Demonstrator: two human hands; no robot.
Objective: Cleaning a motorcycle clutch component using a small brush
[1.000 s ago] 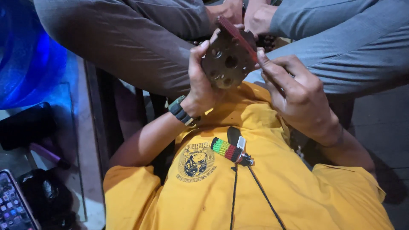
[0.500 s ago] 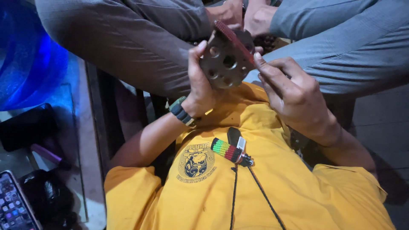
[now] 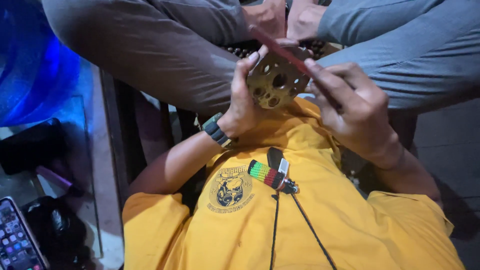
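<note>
At upper centre of the frame, our left hand (image 3: 244, 100) clasps a round brass-coloured metal disc (image 3: 276, 84) pierced with several holes, thumb along its near edge and fingers curled round the far side, so the disc sits tilted and face-on to us above the chest. Our right hand (image 3: 352, 107) is closed on a thin red tool (image 3: 280, 49), flat like a file or blade, which runs diagonally from upper left down into the fist and lies across the disc's upper rim, touching it. We judge the step in hand to be working that rim with the tool. The next stroke calls for the left hand keeping the disc steady while the right draws the tool along the edge without slipping toward the thumb. A dark wristband (image 3: 216, 130) sits on the left wrist. Below, on the yellow shirt (image 3: 300, 230), hangs a striped pendant (image 3: 267, 174) on a black cord. A phone (image 3: 17, 240) lies at lower left; someone's grey-trousered legs (image 3: 150, 45) cross the top.
</note>
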